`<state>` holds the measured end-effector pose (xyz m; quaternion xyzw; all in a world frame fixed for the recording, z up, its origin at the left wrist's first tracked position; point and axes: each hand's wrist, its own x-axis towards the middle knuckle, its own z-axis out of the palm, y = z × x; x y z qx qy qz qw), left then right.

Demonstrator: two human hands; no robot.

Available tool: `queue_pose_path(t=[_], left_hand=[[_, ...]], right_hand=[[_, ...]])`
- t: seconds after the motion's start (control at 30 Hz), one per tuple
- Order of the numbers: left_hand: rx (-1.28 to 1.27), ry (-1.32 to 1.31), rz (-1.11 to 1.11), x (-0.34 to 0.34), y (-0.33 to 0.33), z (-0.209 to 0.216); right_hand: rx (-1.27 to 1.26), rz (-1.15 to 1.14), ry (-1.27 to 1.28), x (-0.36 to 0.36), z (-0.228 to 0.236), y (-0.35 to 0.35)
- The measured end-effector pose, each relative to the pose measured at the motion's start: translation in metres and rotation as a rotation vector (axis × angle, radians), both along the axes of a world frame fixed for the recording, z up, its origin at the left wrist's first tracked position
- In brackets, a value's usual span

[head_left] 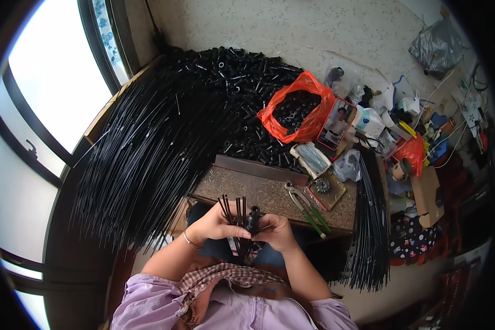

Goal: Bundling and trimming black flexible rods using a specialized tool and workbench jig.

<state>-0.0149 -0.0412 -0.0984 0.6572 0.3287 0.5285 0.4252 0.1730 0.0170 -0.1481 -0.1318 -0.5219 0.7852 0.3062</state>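
Close to my body, over my lap, my two hands meet at the front edge of the table. My left hand [220, 224] is closed around several thin black rods [240, 209], whose ends stick up past the fingers. Pressed against them is a short black tubular fitting [253, 216], upright, with its round open end facing up. My right hand [276, 232] grips this fitting from the right side, fingers bent round it. The fingers partly hide where the rods and the fitting meet.
Long black rods [143, 159] overhang the table's left side; another bundle [368, 220] hangs at right. Black fittings [225, 71] are heaped behind, beside a red plastic bag [273, 126] of small parts. A phone [336, 124], green-handled pincers [308, 210] and a metal bar [261, 170] lie nearer.
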Motion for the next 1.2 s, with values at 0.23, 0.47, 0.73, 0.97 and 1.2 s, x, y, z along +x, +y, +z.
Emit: queue_pose_path(t=[0.23, 0.47, 0.73, 0.97, 1.2], left_hand=[[-0.156, -0.108, -0.181, -0.004, -0.002, -0.02], [-0.001, 0.311, 0.434, 0.031, -0.007, -0.026], [-0.082, 0.155, 0.331, 0.025, 0.003, -0.031], [-0.153, -0.113, 0.42, 0.038, -0.001, -0.037], [-0.122, 0.023, 0.371, 0.036, -0.002, -0.016]], right_hand=[[0.021, 0.02, 0.001, -0.014, -0.004, 0.0], [0.086, -0.388, -0.182, -0.021, 0.012, -0.017], [0.408, -0.643, -0.172, -0.028, 0.007, -0.024], [-0.069, -0.389, -0.081, -0.029, 0.005, -0.003], [0.791, -0.596, -0.271, -0.018, 0.048, 0.003]])
